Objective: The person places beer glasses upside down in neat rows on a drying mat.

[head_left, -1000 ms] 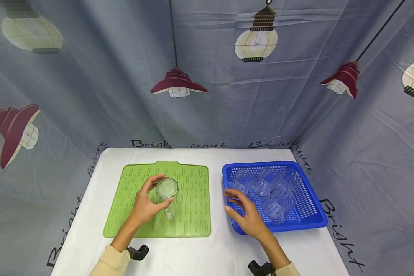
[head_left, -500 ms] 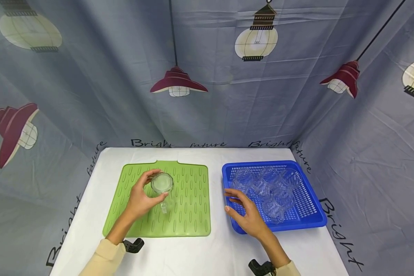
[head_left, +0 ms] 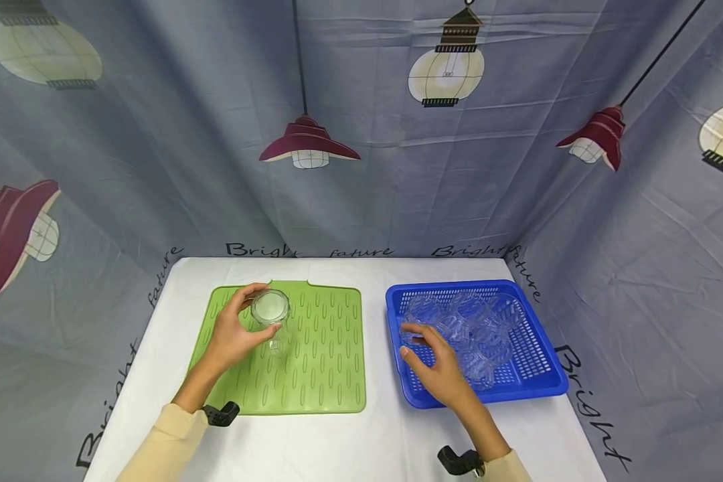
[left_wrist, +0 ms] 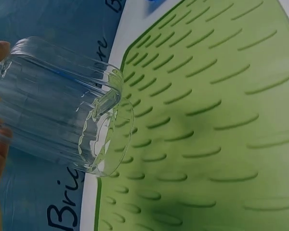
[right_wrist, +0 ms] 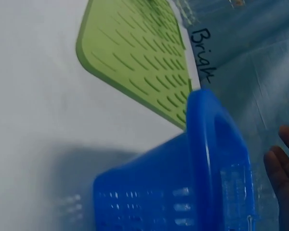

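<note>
In the head view my left hand (head_left: 231, 335) grips a clear glass mug (head_left: 270, 306) between thumb and fingers. The mug is bottom up over the upper left part of a green ridged drying mat (head_left: 319, 375). The left wrist view shows the mug's handle (left_wrist: 113, 96) and its open rim facing the mat. My right hand (head_left: 442, 371) is over the left side of a blue plastic basket (head_left: 521, 393), fingers loosely bent and holding nothing. Inside that basket lie several clear glass mugs (head_left: 491, 341), bunched toward the back and middle.
Both mat and basket lie on a white-covered table (head_left: 337, 445), with a strip of cloth between them. A grey-blue curtain (head_left: 373, 194) printed with lamps encloses the back and sides. The basket's raised rim (right_wrist: 200, 159) stands near my right hand.
My left hand has carried the upside-down mug left and toward the back over the mat. My right hand has shifted slightly right, farther over the basket.
</note>
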`<move>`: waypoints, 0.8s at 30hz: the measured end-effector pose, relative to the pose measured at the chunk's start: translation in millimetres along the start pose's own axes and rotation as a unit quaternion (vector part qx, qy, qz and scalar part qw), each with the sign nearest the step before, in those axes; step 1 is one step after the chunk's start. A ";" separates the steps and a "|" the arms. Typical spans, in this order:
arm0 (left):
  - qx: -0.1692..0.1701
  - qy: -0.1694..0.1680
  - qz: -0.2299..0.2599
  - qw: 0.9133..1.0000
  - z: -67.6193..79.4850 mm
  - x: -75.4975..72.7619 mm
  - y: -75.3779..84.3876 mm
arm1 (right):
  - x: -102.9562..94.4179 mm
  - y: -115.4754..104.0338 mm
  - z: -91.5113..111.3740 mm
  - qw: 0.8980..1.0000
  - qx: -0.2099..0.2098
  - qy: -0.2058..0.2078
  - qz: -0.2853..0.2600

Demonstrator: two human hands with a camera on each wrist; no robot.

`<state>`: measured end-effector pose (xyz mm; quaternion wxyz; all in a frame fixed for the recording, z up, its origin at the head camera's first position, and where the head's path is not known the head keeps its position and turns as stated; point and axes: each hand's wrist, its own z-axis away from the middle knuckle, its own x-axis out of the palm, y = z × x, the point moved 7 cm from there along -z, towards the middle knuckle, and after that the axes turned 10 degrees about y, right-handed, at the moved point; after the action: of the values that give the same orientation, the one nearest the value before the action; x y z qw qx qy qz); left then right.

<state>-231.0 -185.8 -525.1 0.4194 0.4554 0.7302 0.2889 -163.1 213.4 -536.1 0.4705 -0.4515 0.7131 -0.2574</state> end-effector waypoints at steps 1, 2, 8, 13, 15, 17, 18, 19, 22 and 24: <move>0.000 0.001 -0.002 1.000 -0.8 -1.3 -1.6 | -2.3 1.0 -1.8 1.000 -0.002 0.008 0.006; 0.000 0.002 -0.003 1.000 -1.6 -2.7 -3.5 | -4.2 1.8 -3.7 1.000 -0.004 0.015 0.013; -0.005 0.007 -0.013 1.000 -4.5 -8.8 -13.4 | -14.2 7.9 -11.3 0.997 0.001 0.043 0.064; -0.013 0.004 -0.026 1.000 -6.7 -12.7 -22.0 | -16.2 11.0 -14.8 0.994 -0.004 0.049 0.102; -0.015 0.003 -0.033 0.999 -7.1 -14.9 -25.2 | -15.6 12.2 -17.4 0.993 -0.015 0.051 0.108; -0.017 0.003 -0.037 0.999 -7.7 -17.3 -27.6 | -14.7 13.6 -21.4 0.992 -0.028 0.053 0.110; -0.018 0.003 -0.040 0.999 -8.1 -18.3 -28.6 | -14.5 14.7 -23.8 0.992 -0.033 0.056 0.109; -0.020 0.002 -0.043 0.999 -8.5 -19.3 -29.9 | -14.4 16.1 -26.3 0.992 -0.036 0.058 0.110; -0.023 -0.003 -0.045 0.999 -10.8 -20.8 -33.3 | -15.5 20.5 -33.5 0.990 -0.038 0.068 0.114; -0.023 -0.009 -0.044 0.999 -12.5 -20.8 -34.9 | -16.6 22.8 -37.5 0.990 -0.036 0.072 0.118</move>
<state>-251.8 -219.7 -539.8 0.4485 0.4156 0.7388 0.2834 -203.7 236.5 -530.9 0.4280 -0.3614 0.8023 -0.2063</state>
